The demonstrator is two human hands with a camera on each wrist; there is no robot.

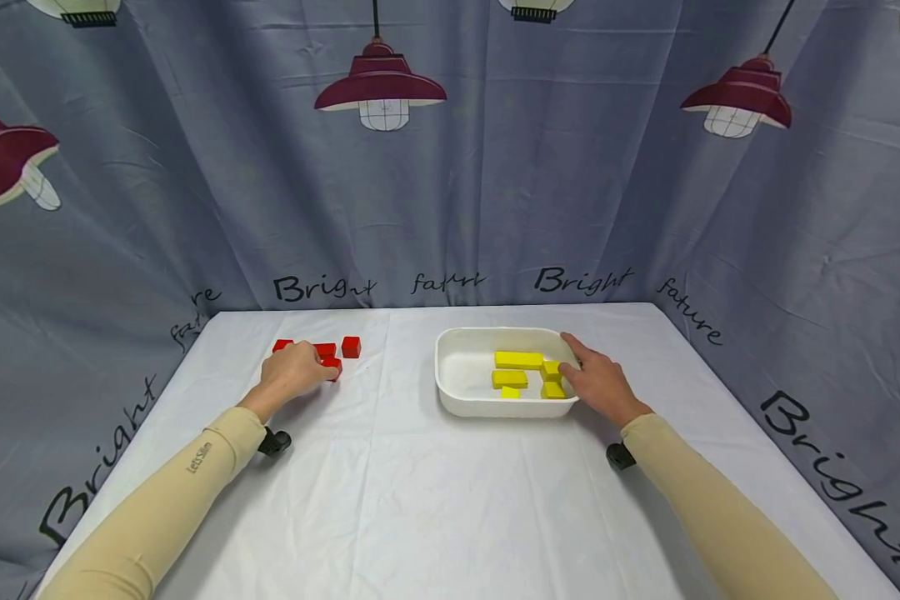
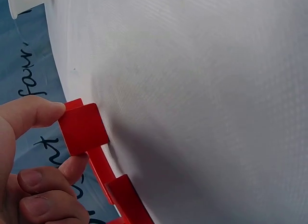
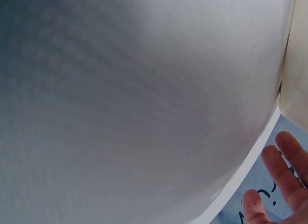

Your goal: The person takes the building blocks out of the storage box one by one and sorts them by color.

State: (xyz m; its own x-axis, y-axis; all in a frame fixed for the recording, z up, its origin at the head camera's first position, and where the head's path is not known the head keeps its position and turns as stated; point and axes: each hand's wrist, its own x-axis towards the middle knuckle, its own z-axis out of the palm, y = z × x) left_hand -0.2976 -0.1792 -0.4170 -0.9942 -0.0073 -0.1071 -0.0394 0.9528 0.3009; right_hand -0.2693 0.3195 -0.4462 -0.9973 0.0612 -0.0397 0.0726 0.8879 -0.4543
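My left hand (image 1: pixel 313 369) lies on the white cloth at the left, among several red blocks (image 1: pixel 351 347). In the left wrist view its thumb and a finger pinch a red cube (image 2: pixel 83 128), and more red blocks (image 2: pixel 122 195) lie in a row beside it. A white tray (image 1: pixel 450 392) right of centre holds several yellow blocks (image 1: pixel 518 360). My right hand (image 1: pixel 577 360) rests at the tray's right rim, its fingers (image 3: pixel 284 171) straight and holding nothing, with the thumb close to a yellow block (image 1: pixel 551 371).
A white cloth (image 1: pixel 390 500) covers the table. A grey curtain (image 1: pixel 450 208) printed with lamps hangs close behind it and along both sides. The tray wall (image 3: pixel 296 89) stands right beside my right hand.
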